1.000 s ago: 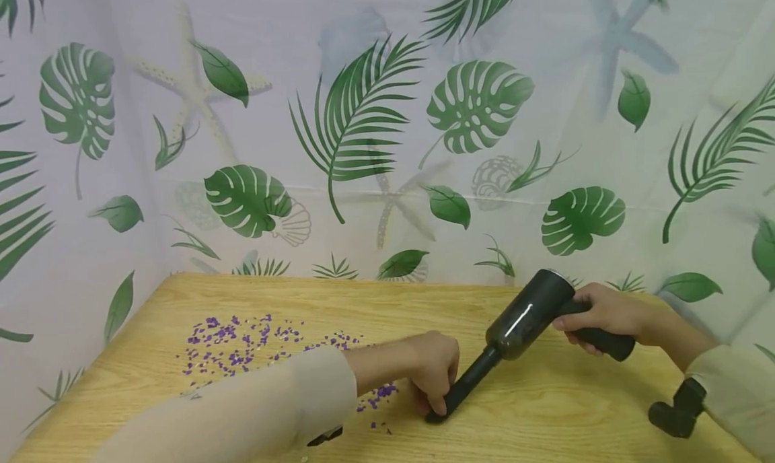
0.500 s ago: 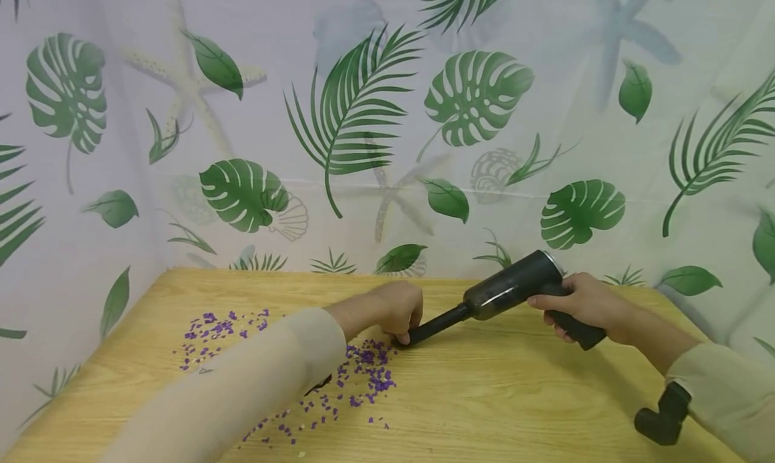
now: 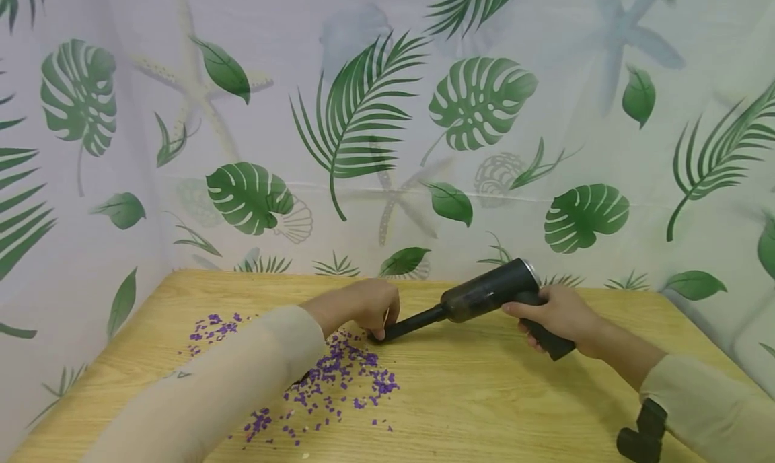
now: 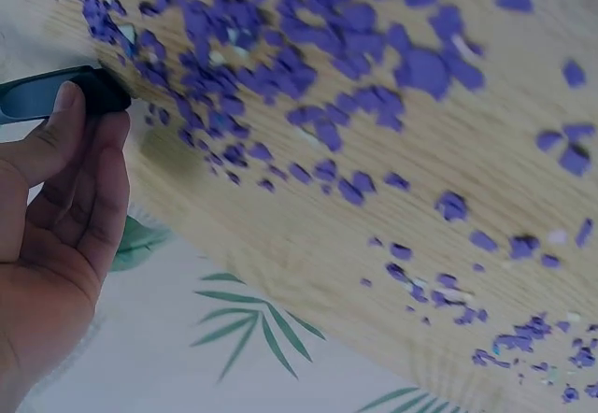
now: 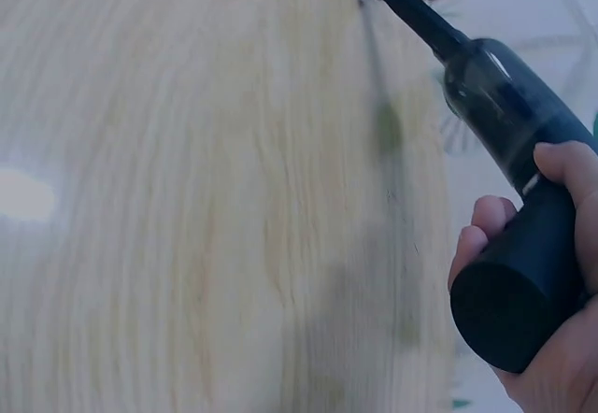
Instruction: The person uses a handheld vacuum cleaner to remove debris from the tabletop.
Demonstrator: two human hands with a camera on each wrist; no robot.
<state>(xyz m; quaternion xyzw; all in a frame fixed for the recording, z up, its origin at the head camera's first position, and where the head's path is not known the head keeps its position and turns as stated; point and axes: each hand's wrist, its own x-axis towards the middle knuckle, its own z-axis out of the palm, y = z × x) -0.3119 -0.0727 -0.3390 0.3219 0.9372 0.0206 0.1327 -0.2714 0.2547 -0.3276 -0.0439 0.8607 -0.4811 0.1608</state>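
A black handheld vacuum cleaner (image 3: 484, 293) slants across the table, its narrow nozzle (image 3: 414, 323) pointing down and left. My right hand (image 3: 560, 318) grips its handle, fingers wrapped round it in the right wrist view. Near the nozzle's tip, my left hand (image 3: 372, 305) pinches it between thumb and fingers, as the left wrist view (image 4: 70, 184) shows. Small purple paper scraps (image 3: 339, 365) lie scattered on the wood beside the tip, some hidden under the left forearm.
The wooden table (image 3: 484, 396) meets a leaf-printed cloth (image 3: 363, 126) at the back and left. More purple scraps (image 3: 212, 327) lie toward the far left. A black wrist camera mount (image 3: 644, 429) hangs from the right sleeve.
Both hands have carried the vacuum leftward and toward the back of the table. Its tip now touches the upper edge of the scraps, and fewer scraps show at the far left.
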